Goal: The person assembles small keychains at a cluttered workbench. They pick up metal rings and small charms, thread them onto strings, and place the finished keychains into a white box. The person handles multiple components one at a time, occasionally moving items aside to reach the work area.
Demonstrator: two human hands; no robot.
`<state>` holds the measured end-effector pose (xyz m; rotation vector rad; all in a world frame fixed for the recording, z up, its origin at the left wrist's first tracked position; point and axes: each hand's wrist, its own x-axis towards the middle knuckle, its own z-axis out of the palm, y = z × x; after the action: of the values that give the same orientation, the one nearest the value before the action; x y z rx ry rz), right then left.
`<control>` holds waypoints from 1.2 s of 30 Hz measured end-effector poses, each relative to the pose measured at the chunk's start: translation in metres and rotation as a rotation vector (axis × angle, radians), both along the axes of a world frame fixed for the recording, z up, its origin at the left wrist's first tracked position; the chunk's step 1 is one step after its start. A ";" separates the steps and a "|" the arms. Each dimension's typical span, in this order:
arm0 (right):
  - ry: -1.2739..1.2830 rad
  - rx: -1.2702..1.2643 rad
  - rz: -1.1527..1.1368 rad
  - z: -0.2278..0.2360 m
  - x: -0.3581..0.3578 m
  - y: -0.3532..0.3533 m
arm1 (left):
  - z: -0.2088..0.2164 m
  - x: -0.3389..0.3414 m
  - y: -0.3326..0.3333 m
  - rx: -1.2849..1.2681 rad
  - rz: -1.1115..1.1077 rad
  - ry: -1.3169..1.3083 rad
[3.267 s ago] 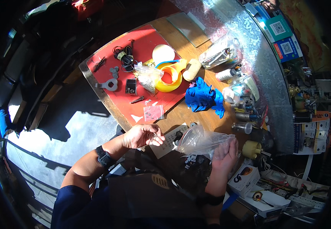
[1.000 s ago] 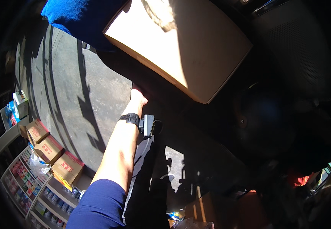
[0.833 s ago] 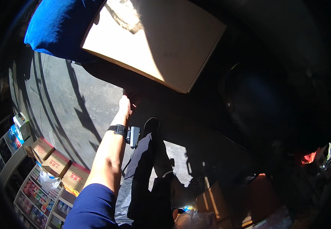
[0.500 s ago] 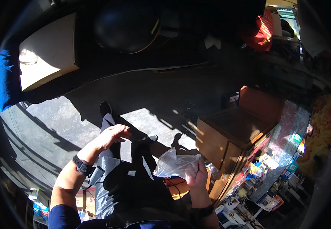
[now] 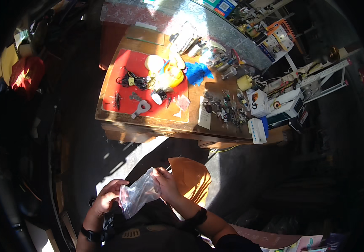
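- One wooden table (image 5: pixel 193 110) stands beyond the person, well apart from both hands, its near edge in partial sunlight.
- Orange-brown seat-like object (image 5: pixel 190 180), exact kind uncertain, sits below the table edge, near the right hand and striped with light.
- Red mat (image 5: pixel 161 114) covers the left part of the tabletop, lying flat.
- Clear plastic bag (image 5: pixel 138 195) is between the two hands, in front of the torso and off the table; it is creased and tilted, contents not discernible.
- Right hand (image 5: pixel 165 182) is clamped on the bag's upper right end, thumb and fingers together on the film.
- Left hand (image 5: pixel 108 196) is at the bag's left edge, fingers bent; whether it grips the film cannot be told.
- Blue cloth (image 5: pixel 196 73) lies crumpled just beside the mat's right edge.
- Dark cable bundle (image 5: pixel 133 80) rests on the mat.
- Grey ring-ended tool (image 5: pixel 141 108) lies near the mat's front edge.
- Numerous small parts (image 5: pixel 226 109) are scattered on the table's right side, individually too small to identify.
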<state>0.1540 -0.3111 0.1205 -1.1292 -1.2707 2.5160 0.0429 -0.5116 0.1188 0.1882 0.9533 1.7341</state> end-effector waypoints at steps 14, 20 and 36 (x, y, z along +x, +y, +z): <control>-0.013 0.170 -0.512 0.015 0.047 0.133 | 0.023 -0.035 0.216 -0.167 -0.466 0.422; 0.013 0.054 -0.647 0.027 0.010 0.177 | 0.035 -0.079 0.279 -0.029 -0.216 0.492; -0.076 0.313 -0.569 0.041 -0.003 0.261 | 0.025 -0.109 0.399 -0.067 -0.360 0.096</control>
<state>0.1508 -0.0506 0.1616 -1.2899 -1.1057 1.8128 -0.0666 -0.1124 0.1433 0.3785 0.9788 1.3710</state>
